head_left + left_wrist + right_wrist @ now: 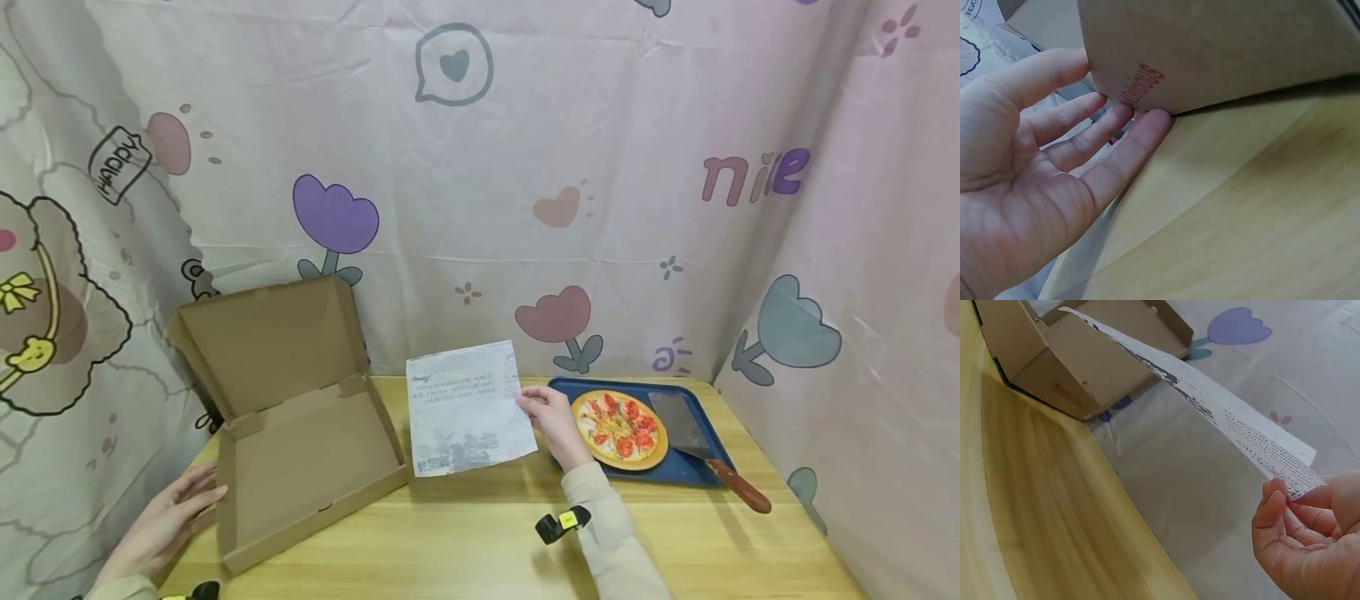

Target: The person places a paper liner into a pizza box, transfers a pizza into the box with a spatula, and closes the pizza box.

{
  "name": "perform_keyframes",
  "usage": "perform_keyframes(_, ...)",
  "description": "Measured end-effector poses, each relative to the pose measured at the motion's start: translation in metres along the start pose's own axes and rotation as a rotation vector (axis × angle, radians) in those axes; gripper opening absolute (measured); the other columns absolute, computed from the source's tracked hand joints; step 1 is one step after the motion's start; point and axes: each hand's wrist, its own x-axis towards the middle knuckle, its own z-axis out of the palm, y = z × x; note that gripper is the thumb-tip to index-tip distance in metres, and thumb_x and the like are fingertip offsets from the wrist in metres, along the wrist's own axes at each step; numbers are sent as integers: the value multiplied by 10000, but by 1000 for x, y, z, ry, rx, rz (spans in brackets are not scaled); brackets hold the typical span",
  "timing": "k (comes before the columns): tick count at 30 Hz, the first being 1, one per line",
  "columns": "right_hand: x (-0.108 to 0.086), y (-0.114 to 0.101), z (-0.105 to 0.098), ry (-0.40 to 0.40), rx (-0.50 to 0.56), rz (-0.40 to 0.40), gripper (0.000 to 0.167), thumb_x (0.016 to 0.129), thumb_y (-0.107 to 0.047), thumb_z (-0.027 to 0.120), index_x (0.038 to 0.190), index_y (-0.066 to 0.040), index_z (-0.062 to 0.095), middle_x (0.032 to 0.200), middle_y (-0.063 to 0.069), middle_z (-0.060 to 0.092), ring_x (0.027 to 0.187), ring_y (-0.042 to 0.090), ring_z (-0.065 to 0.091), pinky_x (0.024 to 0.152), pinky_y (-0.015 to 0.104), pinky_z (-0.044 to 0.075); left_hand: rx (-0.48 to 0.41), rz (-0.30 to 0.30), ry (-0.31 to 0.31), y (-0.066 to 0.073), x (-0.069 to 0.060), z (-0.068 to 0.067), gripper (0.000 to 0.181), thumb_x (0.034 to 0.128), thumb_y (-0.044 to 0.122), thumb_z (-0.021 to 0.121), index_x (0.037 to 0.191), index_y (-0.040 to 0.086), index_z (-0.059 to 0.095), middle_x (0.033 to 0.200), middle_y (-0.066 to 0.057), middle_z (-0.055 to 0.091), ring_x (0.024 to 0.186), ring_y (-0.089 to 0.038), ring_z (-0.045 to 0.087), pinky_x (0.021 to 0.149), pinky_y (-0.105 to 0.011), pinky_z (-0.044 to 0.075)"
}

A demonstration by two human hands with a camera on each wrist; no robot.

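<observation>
An open cardboard box [311, 458] lies on the table at the left with its lid raised. The left hand [163, 523] touches the box's left side; in the left wrist view that hand [1041, 162] has its fingers extended, fingertips against the printed cardboard [1166, 56]. A printed sheet of paper [471, 410] hangs in the air right of the box, its right edge pinched by the right hand [557, 423]. Seen from the right wrist, the sheet [1210, 406] stretches away from the thumb and fingers of the right hand [1310, 537].
At the right a blue tray [615, 473] holds a pizza [621, 429] with red toppings and a metal server [681, 425], whose wooden handle [738, 486] sticks out over the tray's front edge. A patterned curtain [450, 208] stands behind and beside the wooden table [450, 550].
</observation>
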Motion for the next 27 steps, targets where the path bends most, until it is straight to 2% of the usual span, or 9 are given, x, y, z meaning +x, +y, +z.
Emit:
perform_keyframes(2, 1, 1, 7, -13, 6, 2, 190, 927, -36, 616, 1068, 91, 627, 822, 20, 684, 725, 107, 632, 631, 234, 525, -17, 9, 1, 1, 0, 1, 839, 1026, 224, 501, 1519, -42, -123, 1057, 412, 391, 934, 182, 530, 783, -153, 517)
perform_keyframes(5, 2, 2, 20, -36, 14, 5, 204, 925, -30, 612, 1071, 112, 621, 812, 18, 680, 714, 96, 628, 627, 224, 523, -10, 15, -10, 0, -1, 1, 841, 1030, 224, 492, 1510, -54, -140, 1005, 452, 395, 927, 190, 522, 778, -155, 517)
perform_keyframes(9, 7, 1, 40, -78, 9, 4, 221, 927, -42, 615, 1090, 106, 623, 835, 25, 678, 723, 92, 629, 640, 221, 530, -33, 32, -7, -2, -1, 3, 812, 1031, 196, 487, 1530, -19, -116, 1024, 451, 429, 931, 176, 535, 773, -164, 523)
perform_keyframes(15, 18, -4, 69, -141, -1, 7, 216, 942, -57, 606, 1105, 81, 633, 909, 62, 680, 767, 106, 632, 676, 229, 540, -85, 86, -3, -7, -1, 5, 687, 1033, 145, 471, 1541, 72, 15, 1070, 412, 496, 961, 151, 553, 773, -176, 535)
perform_keyframes(22, 26, -12, 98, -174, 42, 25, 177, 921, -14, 615, 1058, 97, 633, 837, 23, 636, 731, 105, 616, 650, 219, 532, -111, 67, -18, -9, 0, 3, 673, 1039, 166, 462, 1552, 193, 28, 1077, 411, 496, 971, 155, 544, 787, -172, 530)
perform_keyframes(27, 31, -16, 115, -201, 47, 38, 178, 913, -13, 626, 1053, 96, 640, 841, 31, 631, 734, 113, 613, 646, 223, 531, -93, 48, -18, -7, 2, 2, 769, 1038, 194, 472, 1559, 96, -85, 1075, 421, 485, 971, 167, 537, 794, -164, 528)
